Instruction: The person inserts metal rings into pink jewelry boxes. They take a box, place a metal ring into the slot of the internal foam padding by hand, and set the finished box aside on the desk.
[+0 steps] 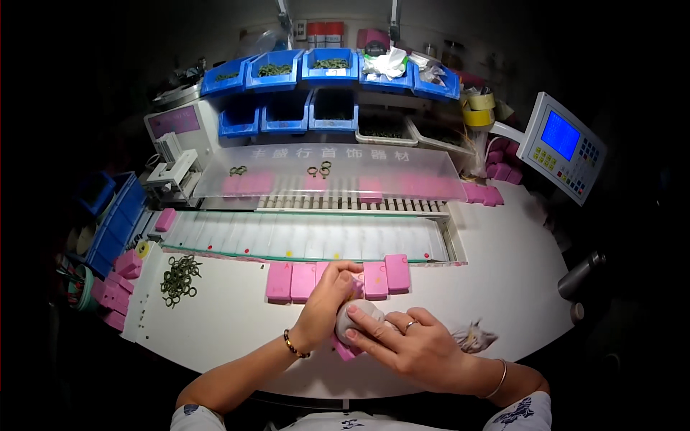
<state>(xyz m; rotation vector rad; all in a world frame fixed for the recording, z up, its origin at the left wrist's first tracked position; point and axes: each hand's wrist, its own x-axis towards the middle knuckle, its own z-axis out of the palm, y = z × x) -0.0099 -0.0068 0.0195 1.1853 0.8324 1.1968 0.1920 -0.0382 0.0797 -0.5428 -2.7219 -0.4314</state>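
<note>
A person's two bare forearms come up from the lower edge onto a white bench (237, 316). The left hand (325, 298), with a beaded bracelet at the wrist, is curled with its fingers reaching forward to a pink box in a row of pink boxes (338, 279) that lies just in front of it; whether it grips that box cannot be told. The right hand (402, 341), wearing a ring and a thin bangle, lies with fingers spread over a small pale grey pouch (357, 314), pressing it from the right and grasping it loosely; the pouch sits between the two hands, touching both, near the bench's front edge. Under the pouch a further pink box (343, 350) shows its corner. To the right of the right hand lies a small crumpled clear bag (474, 336). On the left part of the bench is a loose heap of dark green rings (179, 279) (well apart from the hands). Behind the row of boxes runs a long white tray with dividers (302, 237), and above it a clear slanted cover (323, 172). Blue bins (287, 68) stand in tiers at the back, and a control panel with a blue screen (562, 144) is at the right.
</note>
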